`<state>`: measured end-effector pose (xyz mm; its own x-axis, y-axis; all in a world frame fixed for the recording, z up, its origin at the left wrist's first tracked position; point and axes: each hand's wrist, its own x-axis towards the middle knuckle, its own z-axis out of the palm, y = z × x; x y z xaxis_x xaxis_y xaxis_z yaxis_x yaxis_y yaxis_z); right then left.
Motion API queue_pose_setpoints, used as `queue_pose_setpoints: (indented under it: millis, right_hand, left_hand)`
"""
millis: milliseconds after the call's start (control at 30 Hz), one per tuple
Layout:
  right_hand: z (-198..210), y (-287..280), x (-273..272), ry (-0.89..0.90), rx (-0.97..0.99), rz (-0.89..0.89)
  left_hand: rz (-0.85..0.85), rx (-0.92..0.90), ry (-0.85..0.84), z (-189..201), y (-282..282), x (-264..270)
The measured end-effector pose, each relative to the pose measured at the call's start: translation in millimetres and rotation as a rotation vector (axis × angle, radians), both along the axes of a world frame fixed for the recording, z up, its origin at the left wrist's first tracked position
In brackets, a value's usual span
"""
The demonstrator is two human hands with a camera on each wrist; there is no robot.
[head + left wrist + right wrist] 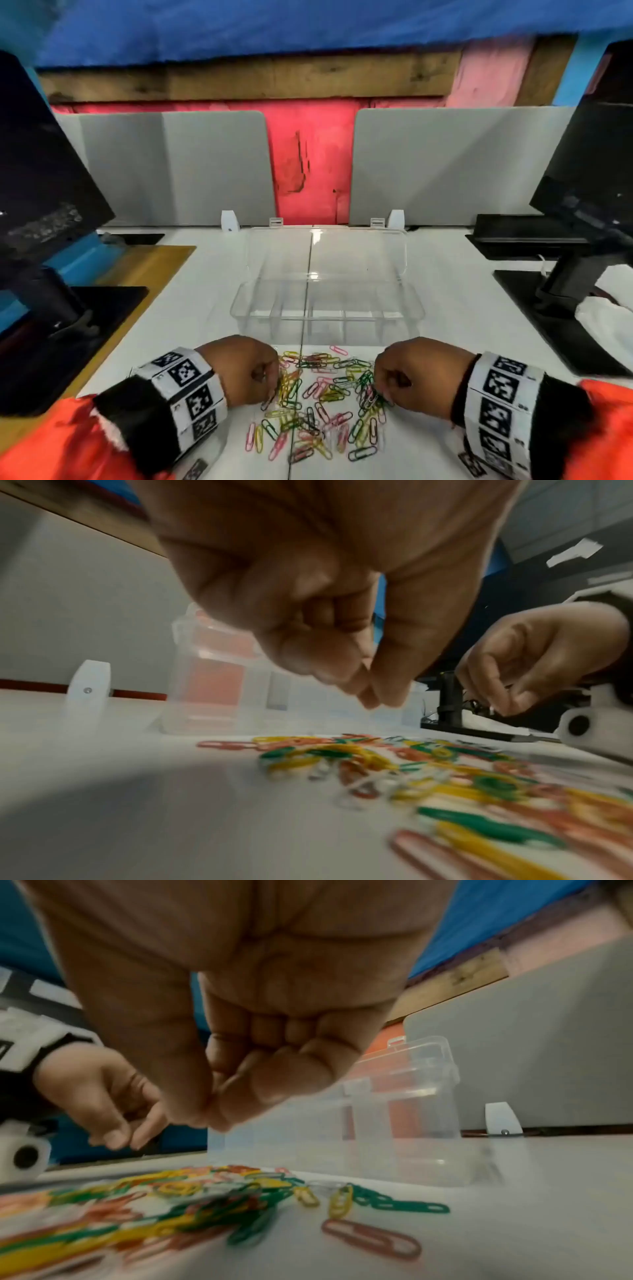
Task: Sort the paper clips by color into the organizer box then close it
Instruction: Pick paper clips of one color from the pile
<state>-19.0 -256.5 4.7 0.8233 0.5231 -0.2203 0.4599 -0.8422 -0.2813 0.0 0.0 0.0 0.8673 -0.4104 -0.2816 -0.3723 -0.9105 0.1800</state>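
A loose pile of pink, yellow, green and white paper clips [318,401] lies on the white table, in front of the clear organizer box [239,308]. The box's compartments hold nothing and its lid [325,253] stands open at the back. My left hand [272,394] hovers over the pile's left edge, and my right hand [378,390] over its right edge. In the wrist views the left hand [373,699] and the right hand [212,1121] each have curled fingers, with thumb against forefinger. No clip shows between them. The pile [411,772] [171,1204] lies just below.
Black monitors on stands flank the table at the left [44,192] and right [589,178]. Grey partition panels [178,164] close off the back. A wooden board [144,267] lies at the left, and white cloth [606,308] lies on the right stand's base.
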Motion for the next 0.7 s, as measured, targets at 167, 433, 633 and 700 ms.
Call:
queue_pose_setpoints:
  millis: [167, 433, 633, 700]
  right_hand:
    - [-2, 18, -33, 0.01, -0.093, -0.005]
    - [3, 42, -51, 0.05, -0.279, 0.011]
    - [-2, 52, -55, -0.006, -0.316, 0.066]
    - [-2, 54, -56, -0.013, -0.342, 0.036]
  left_hand:
    - [-0.054, 0.106, 0.058, 3, -15, -37]
    - [-0.102, 0.185, 0.079, 16, -34, -40]
    - [-0.153, 0.24, 0.049, 4, -38, -39]
    - [-0.124, 0.246, 0.097, 3, -40, -34]
